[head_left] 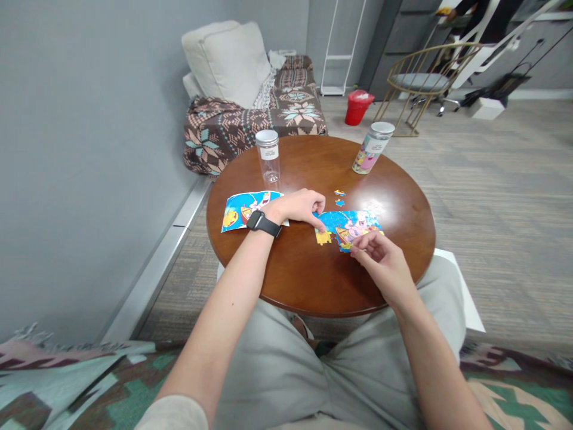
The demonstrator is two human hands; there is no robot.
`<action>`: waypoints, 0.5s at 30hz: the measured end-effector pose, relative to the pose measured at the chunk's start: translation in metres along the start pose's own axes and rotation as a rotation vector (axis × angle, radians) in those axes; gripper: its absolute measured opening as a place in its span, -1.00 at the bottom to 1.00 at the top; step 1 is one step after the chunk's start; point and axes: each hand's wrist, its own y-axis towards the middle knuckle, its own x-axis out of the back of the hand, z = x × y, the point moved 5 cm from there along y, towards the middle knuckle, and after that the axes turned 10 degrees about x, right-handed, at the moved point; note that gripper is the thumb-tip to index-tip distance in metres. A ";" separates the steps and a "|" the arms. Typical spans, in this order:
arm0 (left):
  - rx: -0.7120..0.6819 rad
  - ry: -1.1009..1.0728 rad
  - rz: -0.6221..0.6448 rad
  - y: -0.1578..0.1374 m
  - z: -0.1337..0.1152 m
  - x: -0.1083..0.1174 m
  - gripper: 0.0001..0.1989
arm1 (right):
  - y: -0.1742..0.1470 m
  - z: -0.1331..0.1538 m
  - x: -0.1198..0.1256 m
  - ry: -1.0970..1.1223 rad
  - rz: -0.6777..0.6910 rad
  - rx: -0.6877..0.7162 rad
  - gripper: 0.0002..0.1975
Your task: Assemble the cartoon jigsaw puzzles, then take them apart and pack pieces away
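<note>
A mostly assembled jigsaw puzzle (344,223) with a blue cartoon scene lies on the round table, its lower left edge uneven with a notch. My left hand (299,205), a black watch on its wrist, reaches over the puzzle's left end; its fingers are curled and the thumb presses the yellow corner. At the lower right edge my right hand (380,257) is pinched, thumb against forefinger; whatever is between the tips is hidden. A few loose puzzle pieces (340,203) lie just beyond the puzzle. Partly under my left forearm is a printed reference picture (237,209) of the same scene.
Toward the table's (308,286) far side stand a clear lidded jar (270,164) and a cartoon-printed jar (372,149). Beyond are a patterned sofa (250,128), a red bin (357,109) and a gold-framed chair (421,82). A person in dark clothes (486,21) is at the back right.
</note>
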 end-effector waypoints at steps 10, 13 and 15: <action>-0.002 0.011 0.003 -0.002 -0.003 0.001 -0.60 | 0.002 0.008 -0.014 -0.402 0.042 0.093 -0.88; -0.008 0.011 -0.002 -0.003 -0.005 0.002 -0.60 | 0.004 0.010 -0.020 -0.463 0.040 0.141 -0.92; -0.010 0.010 -0.003 -0.003 -0.004 0.002 -0.60 | 0.004 0.010 -0.022 -0.485 0.034 0.156 -0.94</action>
